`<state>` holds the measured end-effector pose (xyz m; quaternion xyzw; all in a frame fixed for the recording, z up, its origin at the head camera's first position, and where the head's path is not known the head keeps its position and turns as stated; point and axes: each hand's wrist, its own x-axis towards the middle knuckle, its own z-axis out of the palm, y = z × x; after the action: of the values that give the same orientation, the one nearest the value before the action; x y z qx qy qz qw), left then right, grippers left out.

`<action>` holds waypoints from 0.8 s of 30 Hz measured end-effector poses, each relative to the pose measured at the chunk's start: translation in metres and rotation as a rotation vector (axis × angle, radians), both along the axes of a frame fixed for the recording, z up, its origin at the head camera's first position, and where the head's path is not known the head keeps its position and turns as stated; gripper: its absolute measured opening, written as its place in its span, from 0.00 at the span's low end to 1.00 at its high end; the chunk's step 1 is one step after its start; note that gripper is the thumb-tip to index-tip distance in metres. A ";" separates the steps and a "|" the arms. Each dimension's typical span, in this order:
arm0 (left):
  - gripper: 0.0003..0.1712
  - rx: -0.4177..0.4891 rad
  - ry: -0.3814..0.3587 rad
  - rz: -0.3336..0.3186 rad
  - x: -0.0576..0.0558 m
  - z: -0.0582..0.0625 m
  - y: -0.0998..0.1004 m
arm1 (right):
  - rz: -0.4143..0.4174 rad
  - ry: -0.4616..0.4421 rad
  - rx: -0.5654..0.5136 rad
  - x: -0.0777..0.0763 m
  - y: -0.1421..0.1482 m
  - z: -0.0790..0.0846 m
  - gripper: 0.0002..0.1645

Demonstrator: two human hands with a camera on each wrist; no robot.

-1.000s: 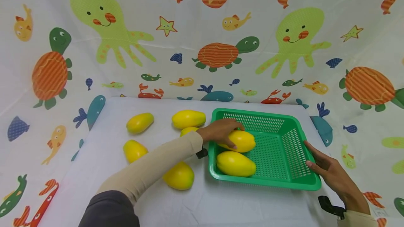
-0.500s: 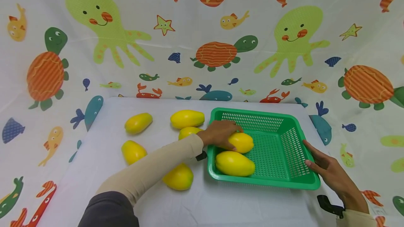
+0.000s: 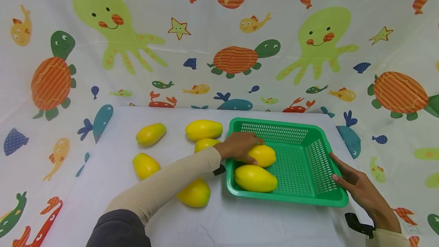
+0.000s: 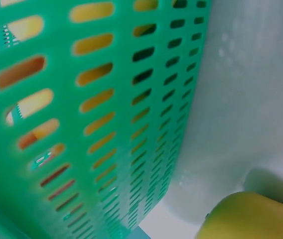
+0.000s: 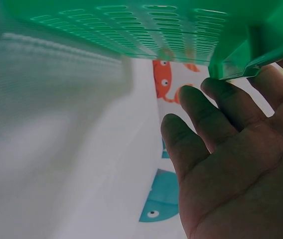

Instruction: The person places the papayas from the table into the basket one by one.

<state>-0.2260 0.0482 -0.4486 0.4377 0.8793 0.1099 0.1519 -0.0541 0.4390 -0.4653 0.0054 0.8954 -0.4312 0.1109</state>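
My left hand (image 3: 238,146) reaches over the left rim of a green plastic basket (image 3: 298,197) and grips a yellow papaya (image 3: 265,155) inside, fingers and thumb around its left end. Just in front of it a second papaya (image 3: 255,178) lies along the basket floor. At the opposite end my right hand (image 3: 356,180) holds the basket's right side, thumb at the rim. The right wrist view shows its fingers (image 5: 196,107) reaching under that rim from outside. In the left wrist view the slotted basket wall (image 4: 124,119) hides the left hand.
Several papayas lie on the white table left of the basket, among them one at the back (image 3: 204,130), one far left (image 3: 151,134) and one near the front (image 3: 195,193). My left forearm (image 3: 164,180) crosses over this area. A printed curtain (image 3: 205,18) hangs behind.
Both hands, the basket and the papayas keep their places; only the head view shifts slightly.
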 end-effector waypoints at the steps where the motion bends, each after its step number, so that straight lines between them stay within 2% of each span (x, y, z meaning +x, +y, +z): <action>1: 0.43 0.007 -0.010 0.002 0.000 0.001 -0.001 | -0.002 -0.003 -0.001 0.000 0.000 0.000 0.43; 11: 0.41 0.149 -0.104 0.010 0.001 0.018 -0.013 | -0.018 -0.038 -0.009 0.000 -0.001 0.002 0.44; 19: 0.41 0.258 -0.105 0.072 -0.001 0.038 -0.034 | -0.017 -0.032 -0.006 -0.001 -0.001 0.003 0.45; 24: 0.42 0.342 -0.111 0.097 -0.003 0.045 -0.045 | -0.020 -0.039 -0.016 0.000 -0.001 0.002 0.45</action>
<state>-0.2291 0.0028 -0.4035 0.4076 0.8582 0.2888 0.1180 -0.0546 0.4380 -0.4630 0.0218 0.8895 -0.4392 0.1240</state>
